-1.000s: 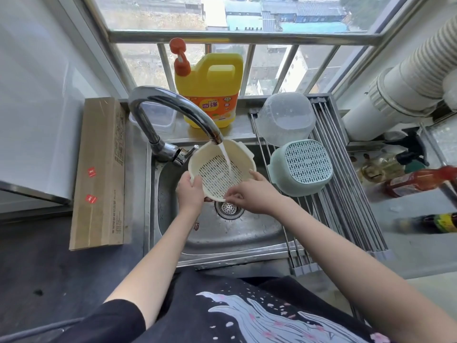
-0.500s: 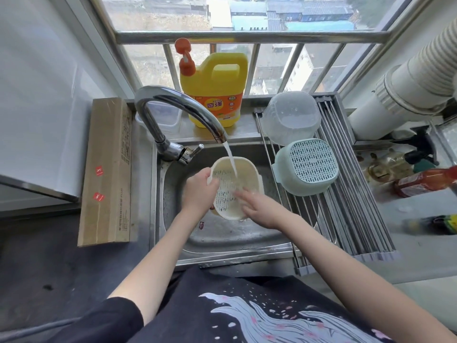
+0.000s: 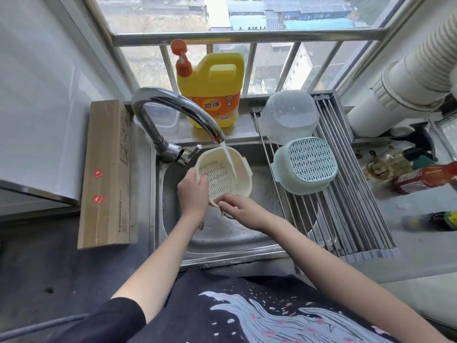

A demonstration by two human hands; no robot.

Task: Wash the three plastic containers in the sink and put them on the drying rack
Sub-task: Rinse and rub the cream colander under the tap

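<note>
Cream strainer basket: tilted over the sink, under the faucet stream.
Left hand: grips its left rim.
Right hand: fingers curled on its lower edge.
Drying rack: 2 upturned containers, clear bowl and green strainer.

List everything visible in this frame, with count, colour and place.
Colander: 1, cream, over the sink, under the water stream.
Colander: 1, pale green, upside down on the rack.
Bowl: 1, clear, upside down at the rack's far end.
Rack: 1, steel rods, across the sink's right side.
Sink: 1, steel.
Tap: 1, chrome, running.
Detergent jug: 1, yellow, on the sill.
Tub: 1, clear, behind the tap.
Box: 1, brown cardboard, left of the sink.
Bottles: several, right counter.
Duct: 1, white, upper right.
Hands: left and right hold the cream colander.
</note>
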